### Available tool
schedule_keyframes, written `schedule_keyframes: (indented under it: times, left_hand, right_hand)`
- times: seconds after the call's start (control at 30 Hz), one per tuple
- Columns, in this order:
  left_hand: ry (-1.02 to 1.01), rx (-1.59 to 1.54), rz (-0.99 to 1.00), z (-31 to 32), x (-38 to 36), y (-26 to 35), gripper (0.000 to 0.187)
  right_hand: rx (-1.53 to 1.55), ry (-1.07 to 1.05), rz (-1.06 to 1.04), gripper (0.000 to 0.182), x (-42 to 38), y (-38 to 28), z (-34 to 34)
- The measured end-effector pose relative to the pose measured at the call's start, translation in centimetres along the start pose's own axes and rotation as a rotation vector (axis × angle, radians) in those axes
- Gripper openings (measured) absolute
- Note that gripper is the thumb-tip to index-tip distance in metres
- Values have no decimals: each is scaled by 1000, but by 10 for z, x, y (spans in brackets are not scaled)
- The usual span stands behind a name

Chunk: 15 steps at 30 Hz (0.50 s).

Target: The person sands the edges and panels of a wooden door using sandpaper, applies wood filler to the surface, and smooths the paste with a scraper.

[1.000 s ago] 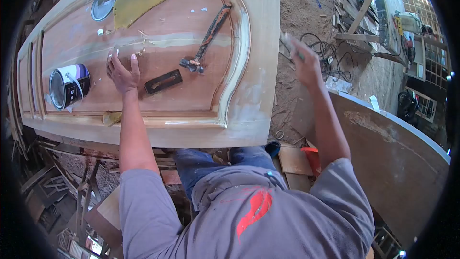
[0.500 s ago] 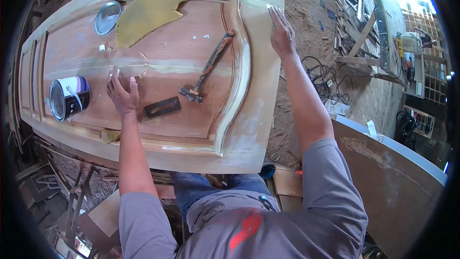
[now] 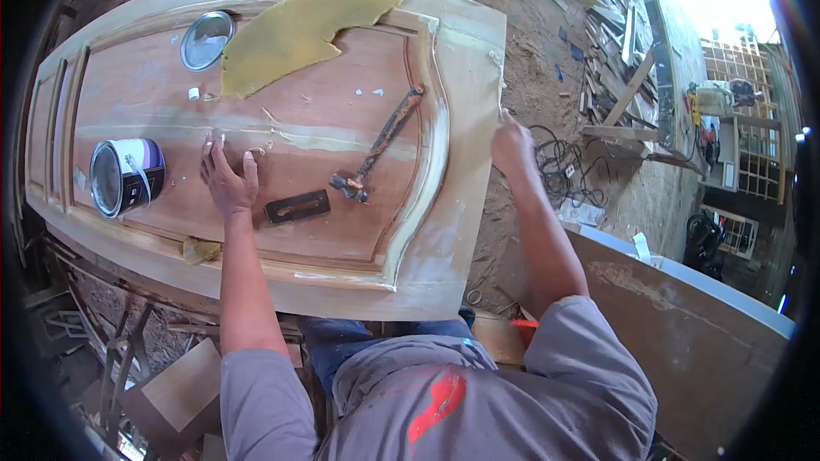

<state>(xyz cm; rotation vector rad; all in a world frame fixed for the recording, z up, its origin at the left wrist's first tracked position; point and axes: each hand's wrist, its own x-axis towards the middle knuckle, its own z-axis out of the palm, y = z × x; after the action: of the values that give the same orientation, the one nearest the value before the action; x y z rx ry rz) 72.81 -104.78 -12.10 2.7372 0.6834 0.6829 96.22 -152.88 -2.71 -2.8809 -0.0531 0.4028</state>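
A panelled wooden door (image 3: 457,196) lies flat before me, with pale filler along its curved moulding. My left hand (image 3: 229,181) rests on the door's panel with its fingers spread and holds nothing. Beside it lie a black slotted rectangular piece (image 3: 296,207) and a hammer (image 3: 380,143) with an orange-and-black handle. To its left a paint can (image 3: 128,176) lies or leans with its round end towards me. My right hand (image 3: 513,147) is closed at the door's right edge; whatever its fingers hold is hidden.
A large torn yellow sheet (image 3: 290,38) and a round can lid (image 3: 207,40) lie on the door's far side. A smaller yellow scrap (image 3: 201,250) is at the near edge. Cables (image 3: 559,162), scrap wood (image 3: 611,51) and a large board (image 3: 675,316) are to the right.
My right hand has gone from lying flat on the door's top right surface to its right edge, lower down, and its fingers have closed. My left hand stays on the panel.
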Motion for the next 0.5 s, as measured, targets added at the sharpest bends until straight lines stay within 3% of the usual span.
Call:
schedule_keyframes:
  times: [0.07,0.17,0.3,0.5]
  left_hand:
    - [20,-6,17,2,1,-2,65]
    - [5,-4,14,-1,0,0,64]
    - [-8,5,2,-3,2,4,63]
    - [7,-11,16,1,1,0,62]
  right_hand:
    - [57,118,-130,40,18,27,-9]
    - [76,146,-282,33,71,9,-51]
    - [-45,16,-408,37,137,-9,-56]
    - [-254,-188,-460,40,149,-11,-56]
